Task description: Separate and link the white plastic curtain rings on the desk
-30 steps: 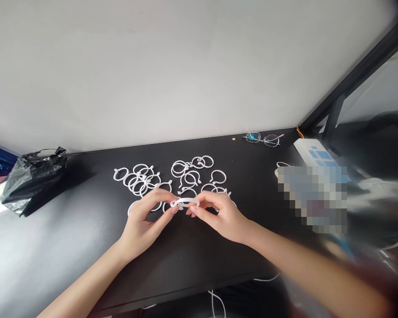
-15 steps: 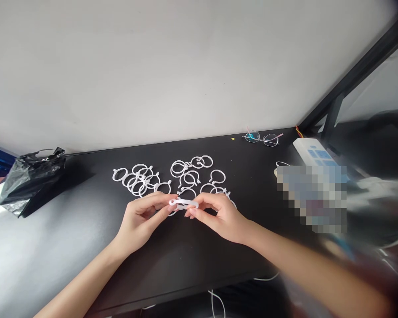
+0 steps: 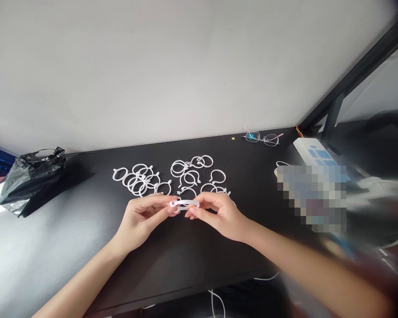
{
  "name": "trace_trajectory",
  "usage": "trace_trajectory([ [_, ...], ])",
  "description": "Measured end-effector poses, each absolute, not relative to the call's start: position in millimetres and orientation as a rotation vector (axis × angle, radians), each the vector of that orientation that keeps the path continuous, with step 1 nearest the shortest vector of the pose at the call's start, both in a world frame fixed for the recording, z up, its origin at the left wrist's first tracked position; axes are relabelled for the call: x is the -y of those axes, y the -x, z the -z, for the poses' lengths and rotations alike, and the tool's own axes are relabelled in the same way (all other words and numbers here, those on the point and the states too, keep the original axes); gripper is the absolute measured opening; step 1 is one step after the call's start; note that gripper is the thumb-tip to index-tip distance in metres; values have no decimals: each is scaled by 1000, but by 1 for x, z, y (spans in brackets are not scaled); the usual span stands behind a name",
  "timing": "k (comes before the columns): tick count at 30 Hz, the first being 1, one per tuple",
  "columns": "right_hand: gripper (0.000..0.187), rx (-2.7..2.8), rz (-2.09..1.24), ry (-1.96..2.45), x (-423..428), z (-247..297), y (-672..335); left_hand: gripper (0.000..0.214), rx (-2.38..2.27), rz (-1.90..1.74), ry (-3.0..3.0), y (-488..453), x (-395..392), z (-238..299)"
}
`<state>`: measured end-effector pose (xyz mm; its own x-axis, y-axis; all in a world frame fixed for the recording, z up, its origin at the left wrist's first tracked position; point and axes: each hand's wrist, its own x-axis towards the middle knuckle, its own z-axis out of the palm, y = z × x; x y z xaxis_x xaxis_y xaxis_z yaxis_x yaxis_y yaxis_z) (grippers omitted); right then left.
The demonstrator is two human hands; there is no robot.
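Note:
Between my two hands is a white plastic curtain ring (image 3: 187,202), seen nearly edge-on above the desk, with a small eyelet at its left end. My left hand (image 3: 142,218) pinches that eyelet end between thumb and fingers. On the opposite side, my right hand (image 3: 217,215) is closed on the ring's right edge. Just beyond my hands lie several more white rings: a left cluster (image 3: 138,187) overlapping one another, which look closed, and a right group (image 3: 189,171), some with their ends apart. My fingers hide part of the held ring and some rings behind it.
A black plastic bag (image 3: 31,181) stands at the left of the black desk (image 3: 199,260). Eyeglasses (image 3: 271,140) lie near the wall at the back right. A white power strip (image 3: 313,152) and a blurred-out object (image 3: 310,198) are at the right.
The held ring has tilted slightly, so more of its lower side shows between my hands. Both hands keep almost the same place and grip.

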<state>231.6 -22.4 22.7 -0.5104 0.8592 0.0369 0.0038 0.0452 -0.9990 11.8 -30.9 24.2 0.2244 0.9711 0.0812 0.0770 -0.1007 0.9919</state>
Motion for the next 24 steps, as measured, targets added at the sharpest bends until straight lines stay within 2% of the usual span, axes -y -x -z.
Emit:
trace_trajectory([
  [13,12,1492,-1755,912,21,-22,-232,15,-999,-988,-1315,-6,28,-18],
  [24,11,1506,-1722,889,21,-21,-232,15,-968,-968,-1314,-8,27,-19],
])
